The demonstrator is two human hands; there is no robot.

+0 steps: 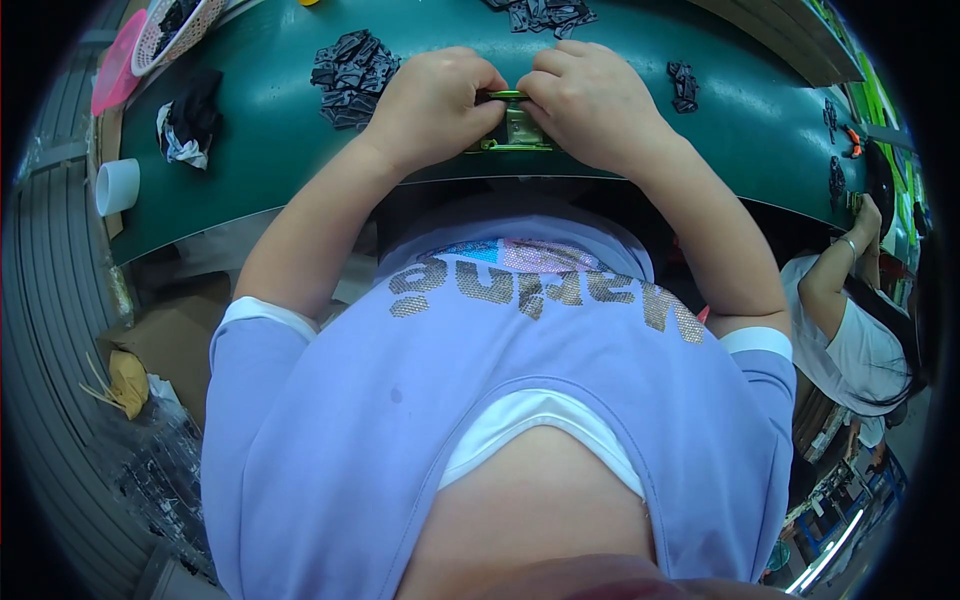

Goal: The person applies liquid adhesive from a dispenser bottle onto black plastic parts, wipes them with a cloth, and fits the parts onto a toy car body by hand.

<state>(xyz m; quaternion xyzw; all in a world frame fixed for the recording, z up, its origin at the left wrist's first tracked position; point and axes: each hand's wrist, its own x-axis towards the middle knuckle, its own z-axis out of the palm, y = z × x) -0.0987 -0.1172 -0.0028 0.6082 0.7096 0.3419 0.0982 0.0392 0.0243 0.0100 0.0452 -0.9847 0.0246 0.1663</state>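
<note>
At the near edge of the green tabletop, my left hand (432,105) and my right hand (590,102) meet over a small metal fixture (522,130) with yellow-green edges. Between them lies a thin bright-green strip (508,95), its two ends pinched in my fingertips. The fingers of both hands are curled, and they hide parts of the strip and the fixture. Beside my left hand sits a pile of small black plastic parts (352,78). More black parts (545,14) lie beyond my hands, and a smaller cluster (683,86) rests to the right.
At the far left are a white basket (185,40), a pink tray (118,65), a black-and-white cloth (192,118) and a white roll (118,187). A wooden board (790,35) borders the far right. Another person (850,330) works at the table's right end.
</note>
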